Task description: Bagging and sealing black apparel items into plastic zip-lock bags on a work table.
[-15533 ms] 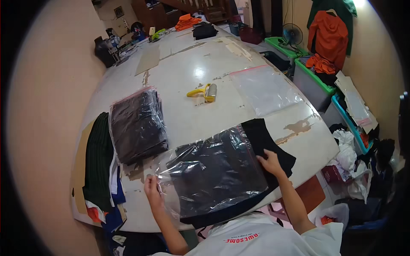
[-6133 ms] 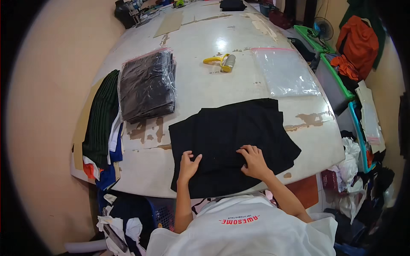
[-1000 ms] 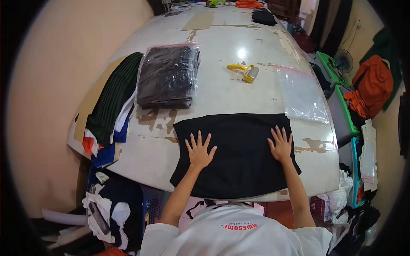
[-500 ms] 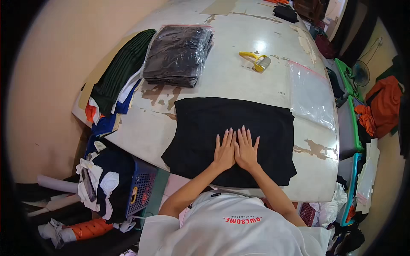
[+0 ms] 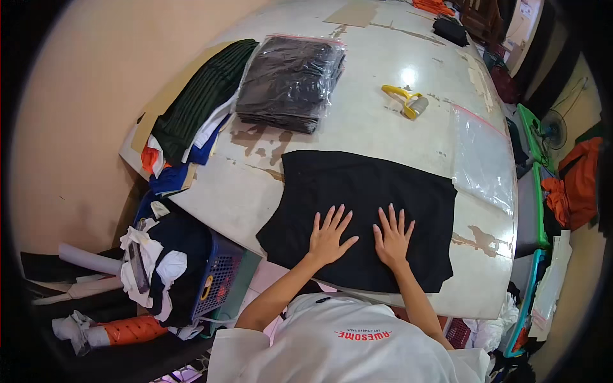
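A black garment [image 5: 367, 185], its kind hard to tell, lies flat across the near part of the white table. My left hand [image 5: 329, 239] rests palm down on it left of the middle, fingers spread. To its right, my right hand [image 5: 393, 240] also lies flat on the cloth with the fingers apart. A gap of bare black fabric shows between the two hands. Beyond the garment's right end is a clear plastic bag [image 5: 483, 159] with a red seal line. Farther back, a yellow-handled lint roller [image 5: 407, 102] lies on the table.
The worn white table [image 5: 211, 185] has peeling patches. Packed dark garments [image 5: 287, 83] in clear bags are stacked at the far left, beside dark green folded clothes [image 5: 198, 102]. A blue basket [image 5: 217, 277] heaped with cloth stands at the left edge, green-rimmed bins [image 5: 533, 198] at the right.
My hands have parted from side by side at the garment's middle, the left moving left and the right moving right. The view has shifted slightly.
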`<state>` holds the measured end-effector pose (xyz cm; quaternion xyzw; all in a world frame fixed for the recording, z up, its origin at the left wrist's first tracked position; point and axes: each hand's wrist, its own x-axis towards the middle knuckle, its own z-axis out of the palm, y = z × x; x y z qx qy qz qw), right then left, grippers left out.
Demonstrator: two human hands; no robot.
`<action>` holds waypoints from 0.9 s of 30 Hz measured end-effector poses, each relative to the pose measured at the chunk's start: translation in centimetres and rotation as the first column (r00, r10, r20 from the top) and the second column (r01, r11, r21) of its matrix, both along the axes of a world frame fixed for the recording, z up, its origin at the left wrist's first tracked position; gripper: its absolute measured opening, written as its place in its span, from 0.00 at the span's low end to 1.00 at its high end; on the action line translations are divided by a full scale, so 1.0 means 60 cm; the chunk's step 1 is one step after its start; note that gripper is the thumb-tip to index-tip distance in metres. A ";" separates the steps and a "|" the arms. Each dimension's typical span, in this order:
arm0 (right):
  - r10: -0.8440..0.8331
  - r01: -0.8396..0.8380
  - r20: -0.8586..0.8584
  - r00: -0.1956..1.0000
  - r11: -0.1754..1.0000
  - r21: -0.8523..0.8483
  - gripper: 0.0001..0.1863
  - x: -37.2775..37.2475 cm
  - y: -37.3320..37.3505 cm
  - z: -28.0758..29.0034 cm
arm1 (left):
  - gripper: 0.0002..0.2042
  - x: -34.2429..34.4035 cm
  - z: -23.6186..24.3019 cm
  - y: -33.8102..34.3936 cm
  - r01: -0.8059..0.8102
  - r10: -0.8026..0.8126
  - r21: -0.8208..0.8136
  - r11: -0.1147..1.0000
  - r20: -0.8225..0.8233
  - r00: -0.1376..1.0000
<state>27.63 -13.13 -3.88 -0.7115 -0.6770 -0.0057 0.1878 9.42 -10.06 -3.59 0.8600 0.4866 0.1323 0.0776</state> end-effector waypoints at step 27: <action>-0.550 -0.202 -0.835 0.003 0.818 -0.539 0.50 -0.258 0.506 0.079 | 0.10 -0.349 0.034 0.448 0.296 0.688 -0.658 0.693 0.726 0.002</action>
